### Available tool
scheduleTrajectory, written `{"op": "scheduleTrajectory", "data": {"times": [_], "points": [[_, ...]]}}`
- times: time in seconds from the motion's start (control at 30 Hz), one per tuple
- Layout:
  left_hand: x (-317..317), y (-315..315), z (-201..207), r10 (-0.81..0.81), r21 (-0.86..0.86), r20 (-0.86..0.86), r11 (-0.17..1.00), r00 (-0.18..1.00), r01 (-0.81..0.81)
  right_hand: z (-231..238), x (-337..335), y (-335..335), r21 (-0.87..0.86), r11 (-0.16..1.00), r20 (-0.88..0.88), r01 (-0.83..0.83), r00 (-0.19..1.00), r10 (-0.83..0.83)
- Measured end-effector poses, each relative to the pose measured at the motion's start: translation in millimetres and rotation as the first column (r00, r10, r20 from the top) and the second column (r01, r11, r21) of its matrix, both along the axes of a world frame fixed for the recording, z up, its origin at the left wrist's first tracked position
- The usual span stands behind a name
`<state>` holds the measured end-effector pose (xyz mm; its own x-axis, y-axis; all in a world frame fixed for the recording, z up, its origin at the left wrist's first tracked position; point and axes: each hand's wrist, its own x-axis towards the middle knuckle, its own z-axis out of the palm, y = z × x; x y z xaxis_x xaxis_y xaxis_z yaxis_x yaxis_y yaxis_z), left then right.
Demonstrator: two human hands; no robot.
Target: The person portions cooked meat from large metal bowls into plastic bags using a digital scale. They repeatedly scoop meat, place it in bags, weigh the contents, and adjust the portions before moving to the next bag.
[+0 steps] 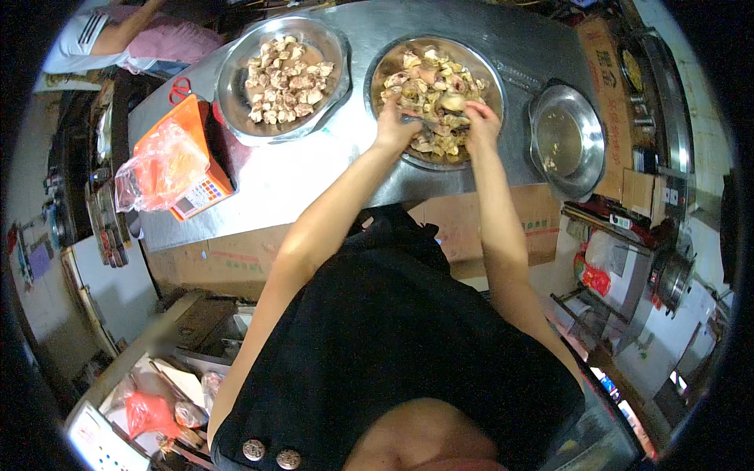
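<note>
Both my hands are over a round steel bowl full of wet, yellowish-brown pieces that look like cut poultry meat. My left hand, at the bowl's near left rim, has its fingers closed round a slim dark tool with a bit of red on it; its exact kind is unclear. From the right, my right hand pinches a pale yellow piece above the pile. The tool's tip lies between the two hands, partly lost among the pieces.
To the left stands a steel bowl of paler brownish-white chunks. Beside it are an orange scale under clear plastic and red-handled scissors. On the right, another steel bowl holds a few scraps. Another person's arm shows at far left.
</note>
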<state>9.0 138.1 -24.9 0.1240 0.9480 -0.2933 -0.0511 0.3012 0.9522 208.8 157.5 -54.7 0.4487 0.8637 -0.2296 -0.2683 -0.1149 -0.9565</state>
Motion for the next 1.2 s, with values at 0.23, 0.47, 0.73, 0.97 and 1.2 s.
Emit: {"op": "scheduleTrajectory", "data": {"times": [0.23,0.47,0.73,0.97,1.2], "points": [[-139,-79,72,0.264,0.007,-0.015,0.965,0.964,-0.264,31,20,6,-0.043,0.925,0.676,-0.378,0.671,0.306],[-285,-140,152,0.878,0.603,-0.146,0.445,0.456,-0.663,88,-24,21,-0.655,0.737,0.745,-0.167,0.018,0.667],[-441,-147,166,0.940,0.712,-0.181,0.329,0.291,-0.621,114,-26,16,-0.361,0.892,0.774,-0.273,0.445,0.450],[-508,-105,135,0.643,0.474,-0.555,0.766,0.527,-0.435,124,-207,-53,-0.230,0.320,0.211,-0.919,0.274,0.938],[-554,-67,51,0.462,0.383,-0.748,0.887,0.477,-0.260,0,-282,-59,-0.492,0.242,0.468,-0.836,-0.020,0.884]]}}
